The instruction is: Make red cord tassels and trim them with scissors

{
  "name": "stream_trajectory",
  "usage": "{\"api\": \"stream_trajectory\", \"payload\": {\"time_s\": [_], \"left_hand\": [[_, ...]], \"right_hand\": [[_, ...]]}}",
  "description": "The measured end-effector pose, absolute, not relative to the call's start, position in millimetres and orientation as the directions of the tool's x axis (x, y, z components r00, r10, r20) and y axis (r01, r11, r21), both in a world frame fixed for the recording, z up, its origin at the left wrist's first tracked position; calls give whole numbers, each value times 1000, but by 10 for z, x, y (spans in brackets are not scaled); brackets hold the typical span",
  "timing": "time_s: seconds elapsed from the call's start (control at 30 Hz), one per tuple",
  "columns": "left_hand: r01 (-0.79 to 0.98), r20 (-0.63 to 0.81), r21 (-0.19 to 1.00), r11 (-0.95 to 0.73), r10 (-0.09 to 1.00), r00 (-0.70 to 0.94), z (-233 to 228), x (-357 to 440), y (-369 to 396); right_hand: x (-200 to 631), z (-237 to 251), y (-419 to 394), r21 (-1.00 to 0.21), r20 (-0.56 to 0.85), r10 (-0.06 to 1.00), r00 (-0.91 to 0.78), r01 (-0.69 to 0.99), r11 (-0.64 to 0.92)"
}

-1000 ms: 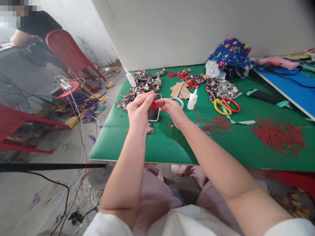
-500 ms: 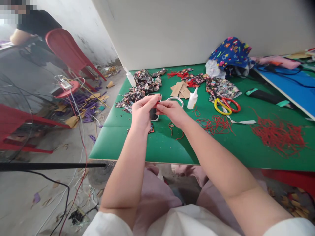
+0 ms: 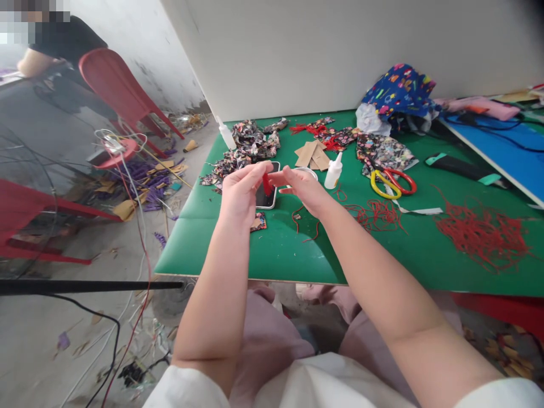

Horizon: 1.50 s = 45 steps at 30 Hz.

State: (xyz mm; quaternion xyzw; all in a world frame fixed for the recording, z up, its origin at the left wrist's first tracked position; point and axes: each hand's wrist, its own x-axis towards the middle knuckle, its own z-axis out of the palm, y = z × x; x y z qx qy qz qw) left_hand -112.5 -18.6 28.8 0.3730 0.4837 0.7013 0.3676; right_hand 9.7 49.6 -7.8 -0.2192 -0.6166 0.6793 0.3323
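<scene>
Pinched in my left hand (image 3: pixel 243 186) is a small red tassel-like piece (image 3: pixel 267 185), hanging from the fingertips. My right hand (image 3: pixel 302 187) is just to its right with the fingers stretched apart and nothing visible in them. Beneath the hands lies a phone (image 3: pixel 272 201) with a pale case, and a white ring (image 3: pixel 313 172) is partly hidden behind my right hand. A small patterned fabric piece (image 3: pixel 259 222) sits below my left hand. To the right stands a white squeeze bottle (image 3: pixel 334 173).
Patterned fabric pieces (image 3: pixel 250 141), tan card pieces (image 3: pixel 312 154), yellow-and-red-handled scissors (image 3: pixel 393 182) and red cords (image 3: pixel 482 232) lie on the green table (image 3: pixel 289 255). A second white bottle (image 3: pixel 226 135) stands back left. A person (image 3: pixel 63 39) sits beyond, near a red chair (image 3: pixel 114 79).
My right hand has released its pinch and opened, moving slightly right of my left hand. The red piece now hangs in plain sight from my left fingers.
</scene>
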Motion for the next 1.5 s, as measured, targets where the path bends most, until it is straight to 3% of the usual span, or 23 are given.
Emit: {"api": "stream_trajectory", "payload": {"time_s": [0.2,0.37,0.67,1.0,1.33,1.5], "left_hand": [[-204,111,963,-178,946,-304,279,-1030,-203],[-221,59,967,-127,954,-293,317,-1002,-216],[-242,41,962,-129,940,-340,335,-991,-220],[-159,93,980,-123,979,-182,354,-1091,-259],[-112,93,987,-118,974,-205,325,-1122,-266],[-151,120,974,-170,948,-295,317,-1044,-254]], "right_hand": [[64,-94,452,-947,223,664,-714,-319,-25],[54,-99,439,-930,208,652,-729,-354,-99],[42,-56,423,-938,190,622,-760,-328,-114],[79,-9,412,-959,210,576,-790,-282,-38],[55,-64,424,-936,175,551,-816,-312,-165],[55,-44,404,-902,189,539,-821,-362,-236]]}}
